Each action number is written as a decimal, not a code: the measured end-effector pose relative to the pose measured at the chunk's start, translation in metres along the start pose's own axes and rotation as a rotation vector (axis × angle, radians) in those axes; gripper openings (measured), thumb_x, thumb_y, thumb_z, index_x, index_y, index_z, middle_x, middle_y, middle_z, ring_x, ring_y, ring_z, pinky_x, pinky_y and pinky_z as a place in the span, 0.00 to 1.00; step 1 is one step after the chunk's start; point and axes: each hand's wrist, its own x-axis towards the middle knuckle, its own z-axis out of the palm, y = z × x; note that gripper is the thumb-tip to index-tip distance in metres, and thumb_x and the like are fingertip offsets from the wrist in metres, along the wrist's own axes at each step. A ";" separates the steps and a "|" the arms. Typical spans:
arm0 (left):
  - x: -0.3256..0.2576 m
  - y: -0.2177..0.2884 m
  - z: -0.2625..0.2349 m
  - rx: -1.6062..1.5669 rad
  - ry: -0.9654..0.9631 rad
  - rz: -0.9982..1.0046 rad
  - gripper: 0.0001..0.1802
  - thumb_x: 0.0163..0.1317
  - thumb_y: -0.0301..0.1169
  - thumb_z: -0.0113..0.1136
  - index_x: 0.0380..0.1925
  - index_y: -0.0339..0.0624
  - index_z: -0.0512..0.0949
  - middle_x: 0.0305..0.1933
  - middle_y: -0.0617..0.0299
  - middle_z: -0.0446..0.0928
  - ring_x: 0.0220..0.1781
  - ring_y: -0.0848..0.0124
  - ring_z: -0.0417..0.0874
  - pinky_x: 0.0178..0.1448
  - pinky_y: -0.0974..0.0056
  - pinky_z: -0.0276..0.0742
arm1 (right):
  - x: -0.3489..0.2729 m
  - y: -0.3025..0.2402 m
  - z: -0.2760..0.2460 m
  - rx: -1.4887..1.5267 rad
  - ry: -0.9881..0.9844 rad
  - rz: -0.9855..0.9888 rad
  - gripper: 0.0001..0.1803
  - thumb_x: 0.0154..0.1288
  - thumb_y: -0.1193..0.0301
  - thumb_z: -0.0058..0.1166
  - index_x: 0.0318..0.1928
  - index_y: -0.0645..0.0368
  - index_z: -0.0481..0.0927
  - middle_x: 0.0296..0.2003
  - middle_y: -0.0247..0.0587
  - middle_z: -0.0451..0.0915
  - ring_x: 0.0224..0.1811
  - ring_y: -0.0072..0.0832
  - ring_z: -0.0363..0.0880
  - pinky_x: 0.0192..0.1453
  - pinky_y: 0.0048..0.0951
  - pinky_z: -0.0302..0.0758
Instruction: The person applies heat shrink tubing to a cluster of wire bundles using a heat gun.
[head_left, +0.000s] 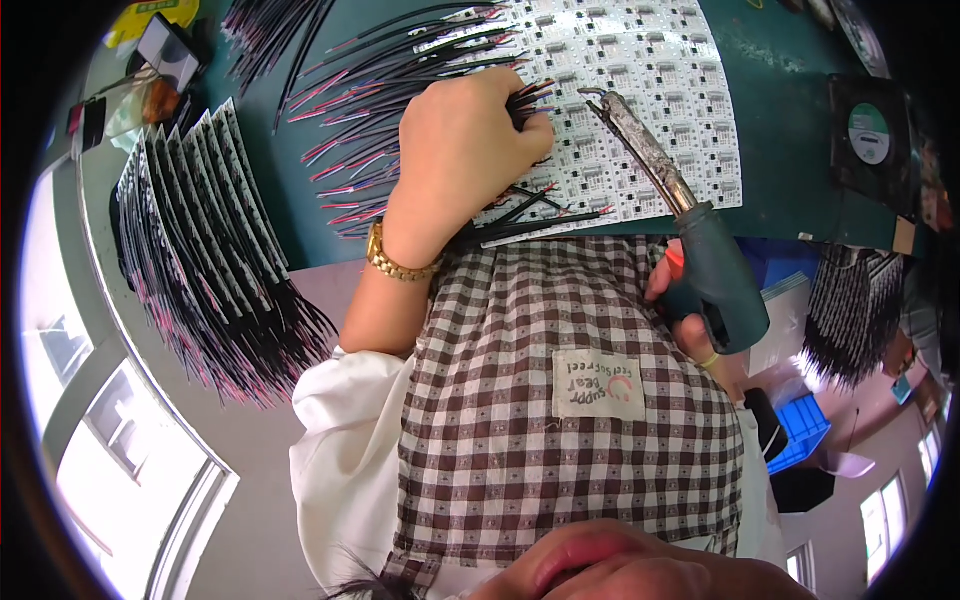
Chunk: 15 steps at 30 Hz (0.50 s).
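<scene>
Here the left hand (465, 145) is reaching over the white sheet of circuit boards (680, 110), its fingers closing together on a small bunch of dark wires (533, 96). The right hand (690, 332) is clasping the grip of the soldering gun (735, 285) — part of that hold is hiding behind the tool. The gun's bent tip (592, 92) is pointing at the sheet, just beside the bunched wires; whether it is touching, I cannot tell. The sheet is lying on the green table (780, 130), more black wires (345, 135) are fanning off its left side — and wired board strips (200, 190) are standing further left.
</scene>
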 end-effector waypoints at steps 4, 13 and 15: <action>-0.004 -0.022 -0.009 -0.275 0.190 0.163 0.09 0.55 0.31 0.63 0.32 0.39 0.79 0.26 0.55 0.79 0.24 0.64 0.79 0.29 0.64 0.73 | -0.003 -0.005 0.000 0.040 0.004 -0.017 0.44 0.51 0.38 0.58 0.53 0.63 0.67 0.35 0.38 0.71 0.37 0.26 0.71 0.44 0.29 0.68; -0.025 -0.007 -0.021 -0.417 0.551 0.310 0.09 0.63 0.26 0.56 0.40 0.31 0.73 0.29 0.61 0.77 0.25 0.81 0.75 0.31 0.77 0.70 | -0.006 -0.012 -0.008 -0.050 -0.010 -0.038 0.45 0.52 0.40 0.58 0.59 0.63 0.64 0.37 0.39 0.71 0.40 0.28 0.70 0.46 0.30 0.67; -0.023 -0.008 -0.014 -0.427 0.503 0.230 0.07 0.61 0.27 0.57 0.36 0.35 0.73 0.28 0.59 0.77 0.24 0.77 0.78 0.30 0.74 0.71 | -0.011 -0.015 -0.010 -0.074 0.033 0.004 0.45 0.52 0.40 0.58 0.59 0.63 0.64 0.37 0.40 0.71 0.40 0.28 0.69 0.46 0.30 0.67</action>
